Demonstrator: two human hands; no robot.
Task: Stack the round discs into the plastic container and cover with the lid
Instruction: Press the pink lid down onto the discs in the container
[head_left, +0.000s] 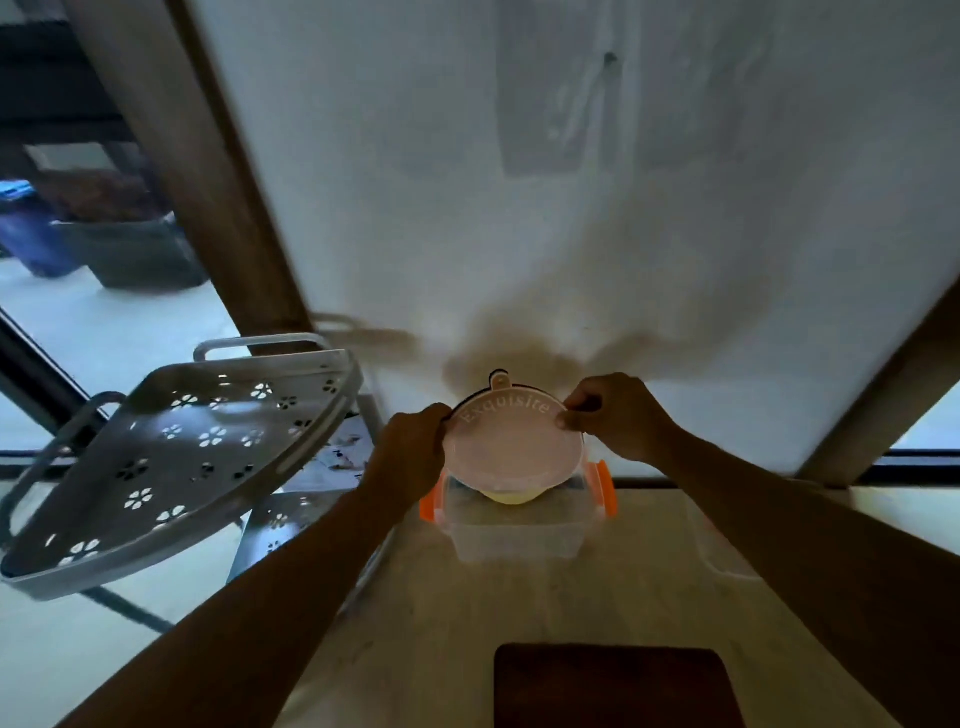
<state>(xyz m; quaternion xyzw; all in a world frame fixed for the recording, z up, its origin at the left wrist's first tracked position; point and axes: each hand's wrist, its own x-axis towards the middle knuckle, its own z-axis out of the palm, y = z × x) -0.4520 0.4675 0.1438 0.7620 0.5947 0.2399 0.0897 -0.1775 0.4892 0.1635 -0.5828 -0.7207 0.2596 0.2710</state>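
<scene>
Two hands (410, 452) (618, 415) on round disc (511, 447)

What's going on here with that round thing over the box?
A person holds a round translucent lid by its edges, left hand on one side, right hand on the other. It is tilted above a clear container with orange latches on the table. Something pale yellow shows just under the lid. The lid isn't seated yet.

Round translucent disc (511, 449), "Exquisite" embossed, tab at far edge, tilted toward the camera over clear container (514, 530) w/ orange side clips; yellowish disc (511, 497) inside.
</scene>
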